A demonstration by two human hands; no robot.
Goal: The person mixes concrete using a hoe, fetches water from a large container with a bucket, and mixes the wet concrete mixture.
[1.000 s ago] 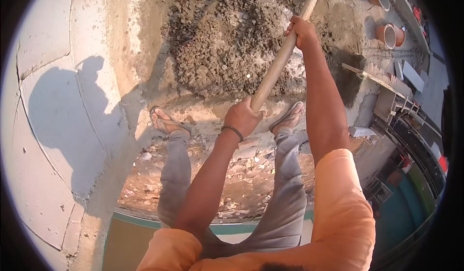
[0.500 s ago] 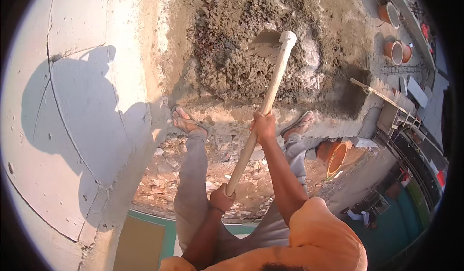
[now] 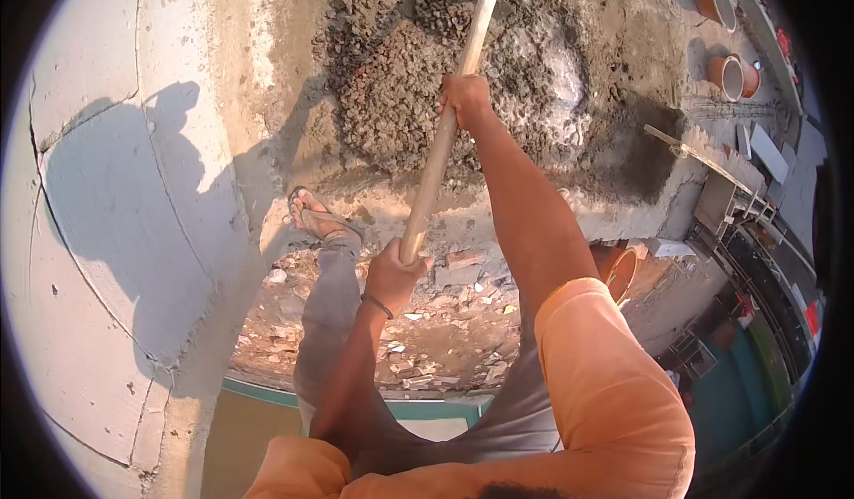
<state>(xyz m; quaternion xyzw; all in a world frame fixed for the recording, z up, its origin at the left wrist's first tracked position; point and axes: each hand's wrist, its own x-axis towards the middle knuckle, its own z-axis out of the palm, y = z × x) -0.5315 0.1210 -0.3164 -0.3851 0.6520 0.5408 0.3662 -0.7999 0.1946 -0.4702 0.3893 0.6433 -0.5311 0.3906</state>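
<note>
A long wooden-handled hoe (image 3: 436,165) reaches from near my body up to a heap of wet, lumpy concrete mix (image 3: 391,99). My left hand (image 3: 394,277), with a dark band at the wrist, is wrapped round the lower end of the handle. Farther up the shaft, my right hand (image 3: 465,100) grips it with the arm stretched out. The pale head end of the hoe is over the far part of the heap, and its blade is mostly hidden in the mix.
My sandalled foot (image 3: 322,214) stands on the ledge below the heap. Rubble (image 3: 436,339) lies beneath. Orange buckets (image 3: 725,76) are at the upper right, another (image 3: 616,272) sits behind my right arm. A concrete wall (image 3: 116,188) runs along the left.
The hoe was raised at the upper right, then came down onto the heap nearer me. Now its head is farther away, with both hands moved forward along with it since half a second ago.
</note>
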